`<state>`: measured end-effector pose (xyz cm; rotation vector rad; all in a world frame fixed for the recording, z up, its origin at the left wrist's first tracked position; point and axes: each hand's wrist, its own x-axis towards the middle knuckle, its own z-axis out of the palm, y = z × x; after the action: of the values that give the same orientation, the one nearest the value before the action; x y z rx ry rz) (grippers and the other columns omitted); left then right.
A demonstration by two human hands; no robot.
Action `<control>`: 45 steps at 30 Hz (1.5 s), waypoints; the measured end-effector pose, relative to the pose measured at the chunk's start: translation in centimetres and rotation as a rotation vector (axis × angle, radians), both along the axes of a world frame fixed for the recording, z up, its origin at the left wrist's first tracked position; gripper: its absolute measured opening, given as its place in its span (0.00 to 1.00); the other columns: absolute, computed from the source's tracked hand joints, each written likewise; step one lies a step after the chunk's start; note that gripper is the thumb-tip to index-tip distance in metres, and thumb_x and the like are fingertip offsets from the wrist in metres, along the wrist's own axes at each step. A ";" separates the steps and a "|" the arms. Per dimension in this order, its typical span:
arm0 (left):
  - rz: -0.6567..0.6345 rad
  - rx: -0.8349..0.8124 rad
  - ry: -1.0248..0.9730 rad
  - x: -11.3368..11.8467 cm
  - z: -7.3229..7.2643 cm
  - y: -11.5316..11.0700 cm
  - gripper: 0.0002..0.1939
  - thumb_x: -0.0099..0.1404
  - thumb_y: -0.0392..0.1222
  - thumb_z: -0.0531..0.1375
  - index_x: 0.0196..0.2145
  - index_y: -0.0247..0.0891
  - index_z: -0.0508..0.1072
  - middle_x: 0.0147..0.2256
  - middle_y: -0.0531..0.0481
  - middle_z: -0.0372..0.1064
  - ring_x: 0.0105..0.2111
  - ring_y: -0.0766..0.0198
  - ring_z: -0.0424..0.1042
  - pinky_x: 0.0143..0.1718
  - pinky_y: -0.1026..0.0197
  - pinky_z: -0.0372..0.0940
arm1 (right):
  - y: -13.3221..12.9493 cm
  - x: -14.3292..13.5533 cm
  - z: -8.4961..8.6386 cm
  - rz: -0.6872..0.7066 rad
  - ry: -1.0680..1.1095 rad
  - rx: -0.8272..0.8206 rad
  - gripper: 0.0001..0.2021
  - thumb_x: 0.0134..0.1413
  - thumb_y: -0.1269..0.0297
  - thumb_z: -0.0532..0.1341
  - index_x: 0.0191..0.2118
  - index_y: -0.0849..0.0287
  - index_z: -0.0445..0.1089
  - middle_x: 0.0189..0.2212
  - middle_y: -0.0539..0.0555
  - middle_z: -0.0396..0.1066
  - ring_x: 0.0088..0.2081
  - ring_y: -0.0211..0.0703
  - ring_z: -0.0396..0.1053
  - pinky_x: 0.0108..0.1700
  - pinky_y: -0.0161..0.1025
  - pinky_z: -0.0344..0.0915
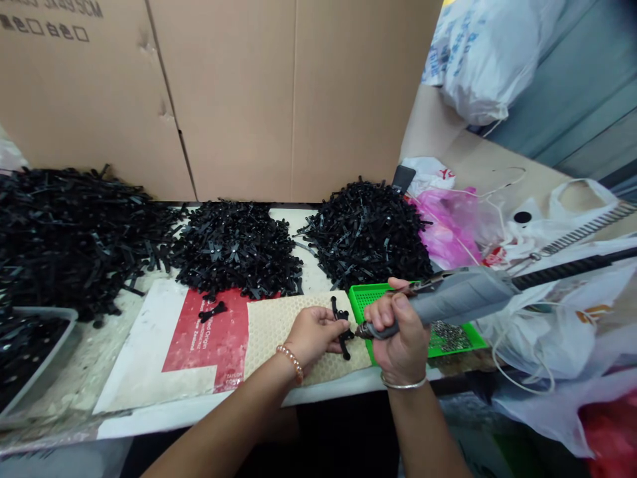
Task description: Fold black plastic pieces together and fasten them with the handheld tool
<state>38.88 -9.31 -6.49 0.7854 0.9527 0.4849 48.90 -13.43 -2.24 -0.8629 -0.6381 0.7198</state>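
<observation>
Both: left hand (312, 334) apparently pinching black strip (340, 329), right hand (401, 335) gripping screwdriver (450, 297).

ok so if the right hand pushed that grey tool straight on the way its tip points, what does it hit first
Most likely the small black plastic strip piece pinched in the left hand; the tip of the grey power screwdriver in the right hand sits almost against it.
</observation>
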 end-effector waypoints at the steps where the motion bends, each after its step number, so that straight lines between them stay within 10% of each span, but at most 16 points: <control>1: 0.001 0.000 -0.001 0.0 0.0 0.0 0.10 0.56 0.31 0.65 0.25 0.33 0.65 0.23 0.50 0.70 0.21 0.68 0.71 0.21 0.68 0.69 | 0.0 0.0 0.0 -0.002 0.001 0.001 0.10 0.48 0.62 0.66 0.38 0.56 0.70 0.14 0.41 0.54 0.16 0.30 0.52 0.22 0.30 0.56; 45: 0.002 -0.003 -0.008 -0.1 0.1 -0.1 0.11 0.55 0.35 0.67 0.25 0.33 0.66 0.22 0.51 0.70 0.22 0.68 0.71 0.21 0.68 0.68 | -0.2 -0.5 0.5 -0.001 -0.043 -0.016 0.10 0.48 0.61 0.64 0.37 0.56 0.68 0.15 0.41 0.53 0.16 0.31 0.51 0.22 0.31 0.55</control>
<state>38.83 -9.36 -6.34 0.7794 0.9469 0.4874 48.44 -13.66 -1.77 -0.8956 -0.6708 0.7081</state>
